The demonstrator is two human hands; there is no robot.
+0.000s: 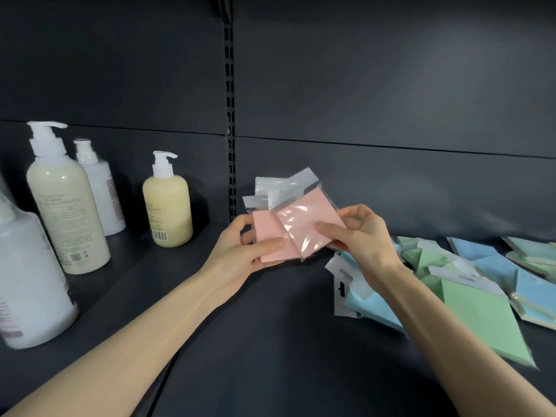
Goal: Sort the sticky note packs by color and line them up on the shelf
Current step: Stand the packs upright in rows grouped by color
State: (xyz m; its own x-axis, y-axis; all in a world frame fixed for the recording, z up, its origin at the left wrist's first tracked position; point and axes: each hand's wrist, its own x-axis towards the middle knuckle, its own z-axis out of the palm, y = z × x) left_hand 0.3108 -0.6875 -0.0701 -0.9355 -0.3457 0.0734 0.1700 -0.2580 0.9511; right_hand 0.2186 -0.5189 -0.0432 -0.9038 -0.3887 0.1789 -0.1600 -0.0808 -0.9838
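Both hands hold pink sticky note packs in clear wrappers above the dark shelf. My left hand grips a pink pack by its lower left edge, thumb on top. My right hand pinches a second pink pack that overlaps the first and tilts to the right. More clear wrapper tops stick up behind them. A loose heap of green packs and blue packs lies on the shelf to the right.
Several pump bottles stand on the left of the shelf: a cream one closest to the hands, a tall cream one, and white ones by the left edge. A slotted upright splits the back panel.
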